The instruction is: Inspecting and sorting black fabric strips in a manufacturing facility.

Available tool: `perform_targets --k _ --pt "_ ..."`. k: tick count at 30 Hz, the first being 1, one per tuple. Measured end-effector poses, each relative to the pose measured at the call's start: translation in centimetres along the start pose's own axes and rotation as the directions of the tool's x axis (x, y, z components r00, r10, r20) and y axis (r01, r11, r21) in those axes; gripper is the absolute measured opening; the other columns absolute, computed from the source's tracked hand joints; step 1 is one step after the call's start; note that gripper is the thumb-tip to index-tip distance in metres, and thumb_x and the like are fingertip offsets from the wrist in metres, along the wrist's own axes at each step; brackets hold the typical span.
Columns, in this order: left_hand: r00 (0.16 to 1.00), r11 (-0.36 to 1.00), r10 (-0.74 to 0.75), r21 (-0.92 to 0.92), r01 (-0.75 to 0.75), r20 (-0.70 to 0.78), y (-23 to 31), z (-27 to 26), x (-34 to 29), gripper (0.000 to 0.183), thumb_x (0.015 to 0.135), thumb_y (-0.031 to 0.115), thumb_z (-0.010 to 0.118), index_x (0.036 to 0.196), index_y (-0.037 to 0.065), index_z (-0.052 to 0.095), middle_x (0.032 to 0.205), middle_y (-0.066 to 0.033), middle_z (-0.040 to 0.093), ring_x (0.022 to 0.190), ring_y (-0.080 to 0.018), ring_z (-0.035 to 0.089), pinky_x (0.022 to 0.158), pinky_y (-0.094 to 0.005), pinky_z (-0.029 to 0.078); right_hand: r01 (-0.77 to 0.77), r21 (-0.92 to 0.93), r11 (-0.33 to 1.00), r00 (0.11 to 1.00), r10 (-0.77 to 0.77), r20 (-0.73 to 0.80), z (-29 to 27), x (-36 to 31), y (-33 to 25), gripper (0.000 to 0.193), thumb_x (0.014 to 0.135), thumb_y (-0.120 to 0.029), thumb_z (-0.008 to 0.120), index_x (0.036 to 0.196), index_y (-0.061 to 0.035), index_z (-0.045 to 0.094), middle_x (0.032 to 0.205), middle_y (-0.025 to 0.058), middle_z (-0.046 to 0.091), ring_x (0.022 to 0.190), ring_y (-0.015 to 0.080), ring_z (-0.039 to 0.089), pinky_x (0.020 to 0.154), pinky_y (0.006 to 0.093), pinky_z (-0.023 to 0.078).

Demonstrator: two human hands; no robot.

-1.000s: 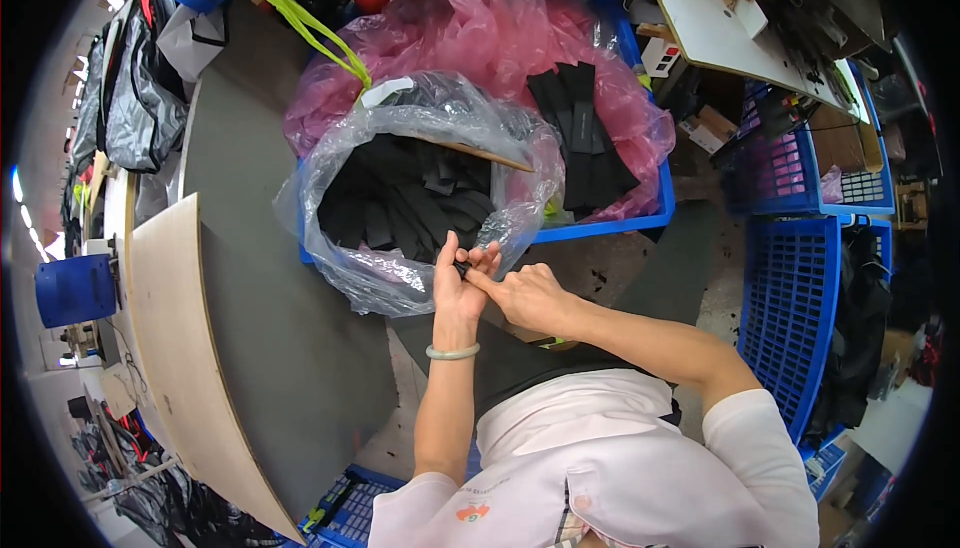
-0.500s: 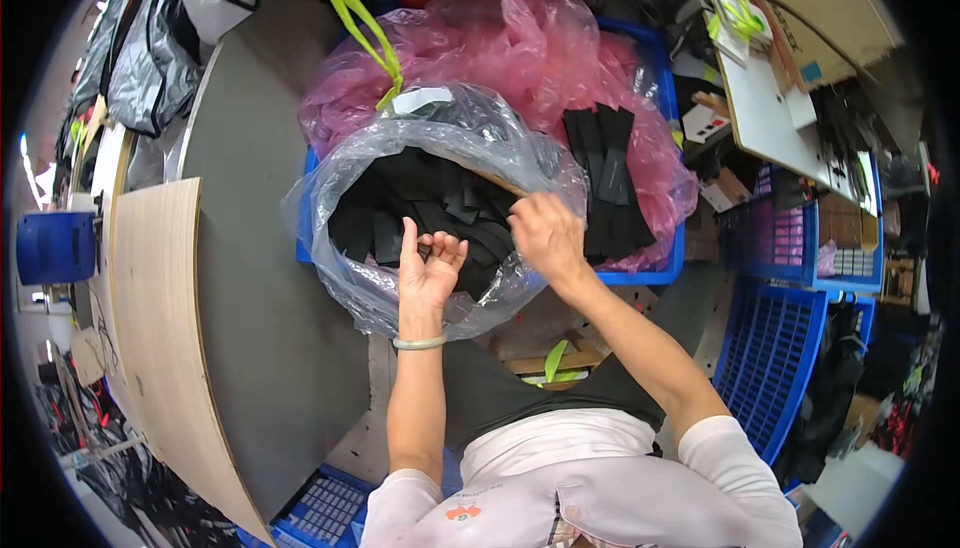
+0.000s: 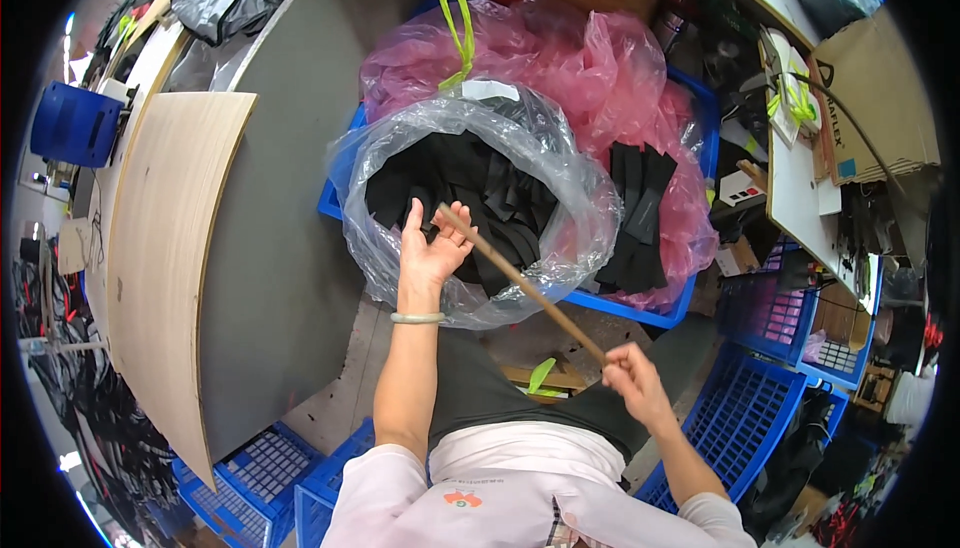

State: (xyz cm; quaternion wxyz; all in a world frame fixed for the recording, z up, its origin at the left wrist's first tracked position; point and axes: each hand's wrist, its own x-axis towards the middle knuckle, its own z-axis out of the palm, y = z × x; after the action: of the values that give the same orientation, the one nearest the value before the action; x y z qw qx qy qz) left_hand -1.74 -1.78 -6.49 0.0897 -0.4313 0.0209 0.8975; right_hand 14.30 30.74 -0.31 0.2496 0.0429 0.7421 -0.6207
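My right hand (image 3: 635,380) is closed round the near end of a thin wooden stick (image 3: 540,300), low on the right by my thigh. The stick slants up to the left, and its far tip overlaps the fingers of my left hand (image 3: 428,258). That hand lies palm up and open, thumb out and fingers loosely curled; whether it touches the tip I cannot tell. Below and beyond it, a clear plastic bag (image 3: 590,203) stands with its mouth wide, holding many flat black strips (image 3: 490,183). A bundle of black strips (image 3: 640,213) lies to its right on pink plastic (image 3: 545,48).
A blue crate (image 3: 709,123) holds the bags. A grey board (image 3: 290,198) and a pale wooden panel (image 3: 165,248) stand at left. Blue baskets (image 3: 720,418) are stacked at right. A yellow-green strap (image 3: 455,8) hangs above the clear bag.
My right hand has moved down and right from the bag's rim, bringing the stick across the bag's mouth. My left hand stays palm up. The view has shifted, so the crate appears further right.
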Motion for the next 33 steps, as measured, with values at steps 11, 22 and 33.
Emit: perform_targets --k 11,22,33 --pt "0.979 0.994 0.067 0.067 -0.081 0.194 -0.5 0.8 -4.8 0.047 0.082 0.045 0.062 0.055 0.008 0.05 0.075 -0.012 0.065 0.075 -0.0269 0.064 0.086 -0.0446 0.047 0.056 -0.109 0.992 0.997 -0.061 -0.043 1.1 -2.6 -1.7 0.018 0.087 -0.005 0.052 0.104 0.0002 0.051 0.067 0.0021 0.051 0.06 0.0083 0.045 0.056 0.0231 0.038" --pt "0.893 0.857 0.276 0.33 -0.396 0.355 -3.3 2.0 -7.1 0.041 0.087 0.027 0.057 0.052 0.009 0.046 0.063 -0.0086 0.057 0.067 -0.0261 0.059 0.086 -0.0441 0.046 -0.042 0.088 0.995 0.999 0.045 -0.03 3.0 -4.1 -3.5 0.021 0.09 -0.012 0.053 0.11 -0.0049 0.057 0.066 -0.0044 0.048 0.057 0.0017 0.039 0.049 0.0172 0.031" --pt "0.746 0.761 0.035 0.465 -0.452 0.666 -4.7 4.9 -10.4 0.044 0.089 0.02 0.049 0.047 0.012 0.04 0.048 -0.009 0.051 0.058 -0.0303 0.061 0.088 -0.0442 0.043 -0.214 0.605 0.767 0.977 0.17 0.13 5.6 -3.7 -5.2 0.015 0.091 -0.009 0.053 0.105 -0.0056 0.053 0.061 -0.0043 0.038 0.049 0.0034 0.033 0.041 0.0184 0.024"
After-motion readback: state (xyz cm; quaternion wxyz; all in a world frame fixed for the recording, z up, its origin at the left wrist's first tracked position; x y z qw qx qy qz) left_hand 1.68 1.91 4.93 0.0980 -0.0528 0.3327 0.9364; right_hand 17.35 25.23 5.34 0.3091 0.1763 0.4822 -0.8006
